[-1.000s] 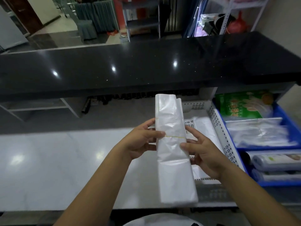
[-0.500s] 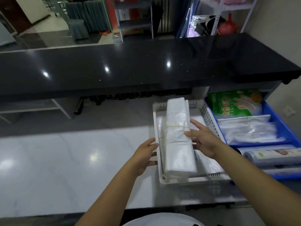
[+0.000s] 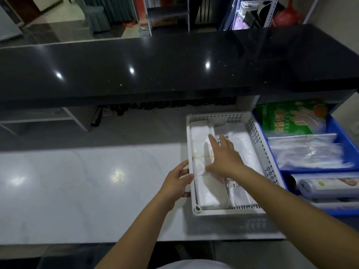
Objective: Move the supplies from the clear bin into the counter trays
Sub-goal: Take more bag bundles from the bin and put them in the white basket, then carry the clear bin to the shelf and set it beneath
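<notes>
White perforated tray [image 3: 259, 140] sits on the pale desk [image 3: 87, 191], w/ a blue tray [image 3: 339, 131] just beside it on the rt. A banded bundle of white bags [image 3: 202, 183] lies flat in the white tray's left half, another stack [image 3: 243, 152] next to it. Right hand [image 3: 223, 158] rests on the bundle, fingers straight & spread. Left hand [image 3: 175, 184] holds the tray's left rim, fingers curled round it. Blue tray has a green packet [image 3: 289, 117], clear bags [image 3: 308, 152] & rolls [image 3: 326, 188].
</notes>
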`<state>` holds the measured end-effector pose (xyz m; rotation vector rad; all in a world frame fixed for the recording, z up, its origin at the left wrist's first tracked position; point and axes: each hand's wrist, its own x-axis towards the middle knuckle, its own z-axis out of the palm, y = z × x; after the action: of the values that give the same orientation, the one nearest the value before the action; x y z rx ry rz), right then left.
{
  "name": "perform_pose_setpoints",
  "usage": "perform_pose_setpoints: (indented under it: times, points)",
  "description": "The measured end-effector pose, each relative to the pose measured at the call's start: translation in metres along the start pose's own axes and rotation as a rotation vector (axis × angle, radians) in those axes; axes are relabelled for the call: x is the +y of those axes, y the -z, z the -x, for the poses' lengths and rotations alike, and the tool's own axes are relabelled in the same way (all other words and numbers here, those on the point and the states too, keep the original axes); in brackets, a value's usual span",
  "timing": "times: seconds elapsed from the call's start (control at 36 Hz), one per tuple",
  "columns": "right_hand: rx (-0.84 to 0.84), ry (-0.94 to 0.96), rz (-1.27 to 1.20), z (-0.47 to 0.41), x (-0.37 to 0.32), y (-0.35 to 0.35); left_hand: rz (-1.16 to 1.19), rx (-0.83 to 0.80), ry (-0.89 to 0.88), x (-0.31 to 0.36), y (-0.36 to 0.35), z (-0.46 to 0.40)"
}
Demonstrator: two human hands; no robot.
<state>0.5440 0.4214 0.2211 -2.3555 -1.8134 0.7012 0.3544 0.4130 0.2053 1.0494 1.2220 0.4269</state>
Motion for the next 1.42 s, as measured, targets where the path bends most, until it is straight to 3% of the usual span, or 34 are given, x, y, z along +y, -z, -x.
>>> perform_pose_setpoints:
  times: [0.11,0.31,0.58,0.67,0.86,0.97,1.08,1.28,1.42]
  points:
    - [0.139,0.131,0.045,-0.024,-0.008,-0.005,-0.012,-0.006,0.007,-0.003,0.000,-0.002]
    - [0.161,0.075,0.057,-0.033,-0.010,-0.051,-0.084,-0.006,-0.009,-0.007,-0.001,-0.002]
    - [0.138,0.074,0.060,-0.041,-0.006,-0.056,-0.177,0.069,-0.097,-0.016,-0.002,-0.002]
    - [0.108,0.101,0.073,-0.039,-0.002,-0.053,-0.216,0.122,-0.118,-0.020,-0.002,-0.004]
    - [0.139,0.162,0.074,-0.011,-0.017,-0.019,-0.559,0.387,-0.257,-0.033,0.002,0.024]
    - [0.141,0.345,-0.136,0.047,-0.061,-0.015,-0.783,0.544,-0.173,-0.066,0.016,0.082]
    - [0.062,0.605,-0.189,0.133,-0.095,-0.052,-0.810,0.689,-0.023,-0.140,0.040,0.166]
    - [-0.219,0.802,0.002,0.261,-0.117,-0.172,-0.692,0.848,0.399,-0.301,0.052,0.314]
    - [-0.428,0.800,0.244,0.325,-0.117,-0.255,-0.543,0.891,0.525,-0.388,0.045,0.393]
